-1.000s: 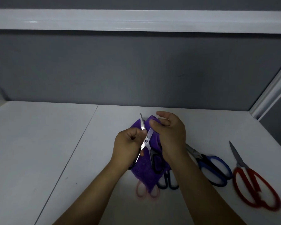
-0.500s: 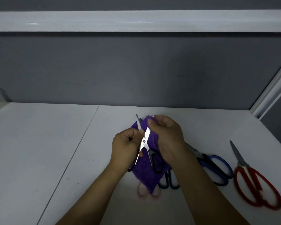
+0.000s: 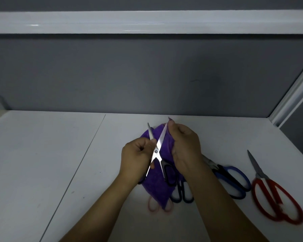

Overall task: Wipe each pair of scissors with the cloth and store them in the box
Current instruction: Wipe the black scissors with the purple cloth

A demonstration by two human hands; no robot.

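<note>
Black-handled scissors (image 3: 156, 151) are held above the surface (image 3: 59, 154), their blades spread in a V in front of the purple cloth (image 3: 157, 187). The left hand (image 3: 136, 158) has its fingers curled round the scissors near the pivot. The right hand (image 3: 185, 147) pinches the cloth at the tip of the far blade.

To wipe well, I judge the cloth should stay folded over the blade's flat and spine and be drawn from pivot to tip, with the fingers off the cutting edge and the left grip steady. The other blade needs the same. No box is in view.

Compared with a second ago, the blades stand wider apart, and the right hand's pinch sits farther up, at the tip.
</note>
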